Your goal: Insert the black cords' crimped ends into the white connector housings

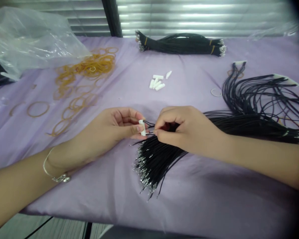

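White plastic connector [142,127], long axis upright, pinched in the left hand [112,127]; just right of it, the right hand [185,131] grasps black crimped wires [159,159].

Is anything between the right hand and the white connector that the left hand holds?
No solid thing blocks the way. Only the black wires pinched by the right hand cross the small gap to the white connector housing in the left hand. The loose bundle of crimped wires fans out below them.

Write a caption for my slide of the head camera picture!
Left hand holds a white connector housing; right hand pinches black crimped wires beside it, on a lilac cloth.
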`<state>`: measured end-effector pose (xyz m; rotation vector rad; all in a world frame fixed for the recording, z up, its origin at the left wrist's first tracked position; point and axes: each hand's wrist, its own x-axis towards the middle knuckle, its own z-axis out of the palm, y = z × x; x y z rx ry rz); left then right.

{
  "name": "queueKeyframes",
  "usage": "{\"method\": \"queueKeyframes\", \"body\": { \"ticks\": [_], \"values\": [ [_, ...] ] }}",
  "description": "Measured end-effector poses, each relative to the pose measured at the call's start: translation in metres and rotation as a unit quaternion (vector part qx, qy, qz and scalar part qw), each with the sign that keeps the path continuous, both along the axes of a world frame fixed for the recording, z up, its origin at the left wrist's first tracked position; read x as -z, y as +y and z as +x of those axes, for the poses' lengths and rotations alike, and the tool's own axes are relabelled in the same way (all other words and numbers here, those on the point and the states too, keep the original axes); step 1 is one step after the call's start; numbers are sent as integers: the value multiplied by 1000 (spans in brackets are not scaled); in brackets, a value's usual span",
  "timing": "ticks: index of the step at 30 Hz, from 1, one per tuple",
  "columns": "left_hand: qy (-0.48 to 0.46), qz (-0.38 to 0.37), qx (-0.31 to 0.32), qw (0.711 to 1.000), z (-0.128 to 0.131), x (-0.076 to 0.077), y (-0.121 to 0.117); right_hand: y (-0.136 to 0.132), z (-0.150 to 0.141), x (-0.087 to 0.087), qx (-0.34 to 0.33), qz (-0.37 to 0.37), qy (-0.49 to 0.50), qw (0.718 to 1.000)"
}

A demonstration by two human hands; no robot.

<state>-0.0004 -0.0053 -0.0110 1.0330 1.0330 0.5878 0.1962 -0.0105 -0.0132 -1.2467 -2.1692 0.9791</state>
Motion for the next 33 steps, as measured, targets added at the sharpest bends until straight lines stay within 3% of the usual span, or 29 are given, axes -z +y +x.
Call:
{"method": "queueKeyframes", "body": {
  "ticks": [4,11,24,33],
  "values": [
    [9,2,-9,1000,0,0,0,0,0,1,-19,6,10,1000],
    [8,10,-17,1000,1,0,-1,-4,-1,3,-46,90,-25,995],
    [2,30,-9,1000,-1,3,-2,-5,1,1,-72,103,-78,989],
    [-10,33,1,999,0,1,-5,-6,-1,5,-83,108,-29,990]
  ]
}}
